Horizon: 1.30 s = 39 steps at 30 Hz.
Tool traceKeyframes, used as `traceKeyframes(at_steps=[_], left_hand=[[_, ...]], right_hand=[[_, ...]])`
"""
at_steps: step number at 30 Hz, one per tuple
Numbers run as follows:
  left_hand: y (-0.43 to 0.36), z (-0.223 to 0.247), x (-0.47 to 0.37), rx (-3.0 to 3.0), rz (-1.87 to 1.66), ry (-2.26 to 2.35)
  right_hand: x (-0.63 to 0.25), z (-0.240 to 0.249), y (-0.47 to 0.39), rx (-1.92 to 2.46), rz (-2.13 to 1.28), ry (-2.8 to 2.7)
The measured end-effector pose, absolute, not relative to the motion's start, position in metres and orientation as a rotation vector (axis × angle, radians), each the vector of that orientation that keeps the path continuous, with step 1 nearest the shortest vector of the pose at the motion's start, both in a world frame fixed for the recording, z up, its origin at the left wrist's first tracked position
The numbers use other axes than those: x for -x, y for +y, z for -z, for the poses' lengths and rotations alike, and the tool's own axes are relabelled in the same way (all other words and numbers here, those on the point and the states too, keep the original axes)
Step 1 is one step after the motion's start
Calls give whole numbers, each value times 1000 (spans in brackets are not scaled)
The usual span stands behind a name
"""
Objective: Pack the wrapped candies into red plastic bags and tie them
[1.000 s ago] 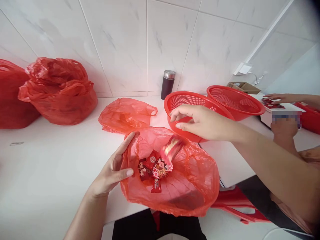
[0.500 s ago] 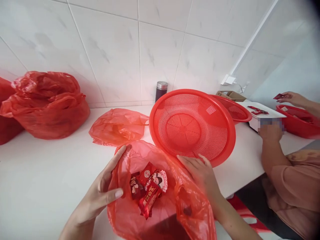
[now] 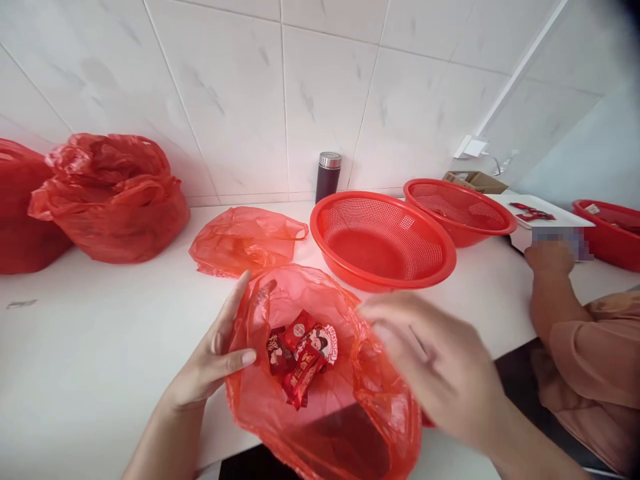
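A thin red plastic bag (image 3: 380,427) stands open at the front of the table. Inside it lie several small red-wrapped packets (image 3: 303,360), one with a white-edged cartoon figure. My left hand (image 3: 215,357) grips the bag's left edge, thumb on the inner side and fingers around the outside. Over the bag's right rim is my right hand (image 3: 445,363), smeared by motion with its fingers curled; whether it pinches the plastic cannot be made out. Just beyond the bag, a round red perforated basket (image 3: 433,250) sits flat on the table.
A second red basket (image 3: 480,230) stands behind the first, near a dark flask (image 3: 328,179). Another red bag (image 3: 245,233) lies flattened, and full red bags (image 3: 115,227) stand at left. A co-worker's arm (image 3: 553,293) is at right by a white tray (image 3: 570,215).
The near basket, tilted up before, now rests flat on the table. My right hand has come away from it and risen over the bag's right rim. The co-worker's far hand has left view.
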State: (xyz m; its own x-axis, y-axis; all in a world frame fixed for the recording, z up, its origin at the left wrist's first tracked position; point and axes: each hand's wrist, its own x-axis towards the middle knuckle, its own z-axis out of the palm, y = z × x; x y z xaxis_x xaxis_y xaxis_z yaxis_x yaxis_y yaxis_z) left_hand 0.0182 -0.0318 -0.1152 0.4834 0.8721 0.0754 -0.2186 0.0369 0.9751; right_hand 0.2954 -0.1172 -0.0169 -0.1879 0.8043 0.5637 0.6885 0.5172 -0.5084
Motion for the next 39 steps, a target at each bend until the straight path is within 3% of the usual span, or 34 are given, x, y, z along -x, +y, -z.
traceKeyframes(at_steps=[4, 7, 10, 17, 30, 35, 39], left_hand=[[-32, 109, -21, -1234, -913, 596], [-31, 105, -22, -1210, -923, 617], [-30, 104, -22, -1173, -952, 598], [-31, 111, -22, -1199, -904, 553], [-34, 116, -25, -1375, -797, 602], [-46, 103, -37, -1320, -796, 671], [-71, 92, -47, -1112, -988, 1038]], right_hand=[[-256, 39, -117, 1210, -553, -2464], [-261, 69, -98, 1305, -546, -2754], [-284, 68, -86, 1391, -485, -2833], [-309, 36, -85, 1751, -373, -2754], [-299, 95, -87, 1650, -200, -2475], [-286, 92, -74, 1547, -468, -2140], [-302, 61, -85, 1468, -575, -2186]])
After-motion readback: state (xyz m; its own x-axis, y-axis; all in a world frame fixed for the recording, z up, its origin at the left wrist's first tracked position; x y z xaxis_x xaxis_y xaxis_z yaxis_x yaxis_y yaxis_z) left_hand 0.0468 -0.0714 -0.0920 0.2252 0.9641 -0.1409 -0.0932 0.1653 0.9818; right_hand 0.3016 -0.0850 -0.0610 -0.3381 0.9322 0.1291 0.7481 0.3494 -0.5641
